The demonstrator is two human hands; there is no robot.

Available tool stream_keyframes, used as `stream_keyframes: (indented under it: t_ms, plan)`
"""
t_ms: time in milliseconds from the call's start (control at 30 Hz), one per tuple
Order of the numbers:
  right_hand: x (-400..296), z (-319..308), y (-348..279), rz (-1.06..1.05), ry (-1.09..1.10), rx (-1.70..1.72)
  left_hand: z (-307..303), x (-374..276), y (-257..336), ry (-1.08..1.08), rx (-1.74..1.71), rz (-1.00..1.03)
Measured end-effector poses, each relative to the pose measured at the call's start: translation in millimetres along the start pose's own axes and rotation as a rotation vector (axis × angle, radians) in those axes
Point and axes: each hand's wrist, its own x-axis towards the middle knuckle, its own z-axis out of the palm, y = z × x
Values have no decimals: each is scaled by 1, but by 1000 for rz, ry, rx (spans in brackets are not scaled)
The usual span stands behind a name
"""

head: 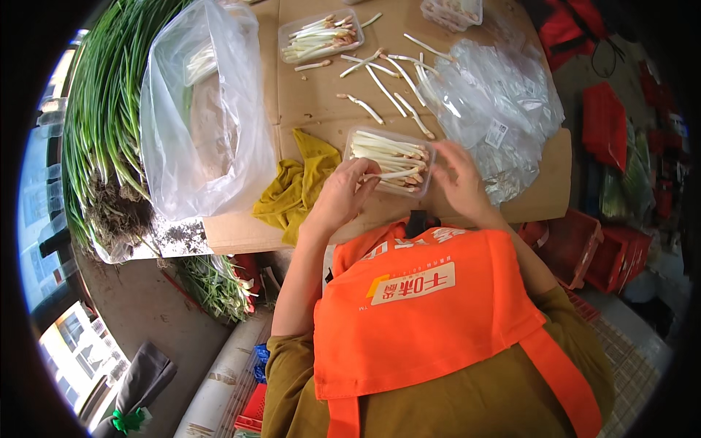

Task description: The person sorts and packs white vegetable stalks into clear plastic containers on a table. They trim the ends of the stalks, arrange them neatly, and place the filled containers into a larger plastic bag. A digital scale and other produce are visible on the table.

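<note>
Before me a clear plastic tray (392,192) holds a neat layer of white vegetable stalks (386,145) with pinkish-brown ends. My left hand (346,189) reaches over the tray's left side, thumb and fingers pinching one white stalk (397,174) that lies across the others. At the tray's right edge is my right hand (459,175), its fingers apart and nothing visible in them. Loose stalks (391,90) are scattered on the cardboard beyond the tray. Just left of my left hand lies a crumpled olive-yellow cloth (298,183).
A second filled tray (322,35) and stacked clear trays (453,12) stand at the back. Crumpled clear plastic bags (498,104) cover the right side. On the left are an open plastic bag (164,137) and long green onions (104,109) with soil-caked roots. Red crates (619,257) stand beyond the table.
</note>
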Motion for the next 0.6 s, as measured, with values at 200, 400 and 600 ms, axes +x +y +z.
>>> stream_keyframes:
  t_ms: [200,400,600]
  plan:
    - [15,11,-44,-72,-259,169,13,-3,-4,142,-775,-171]
    - [30,34,-63,23,-313,365,27,-5,-9,355,-1332,-310]
    - [56,27,-60,101,-269,269,11,-3,3,411,-959,-383]
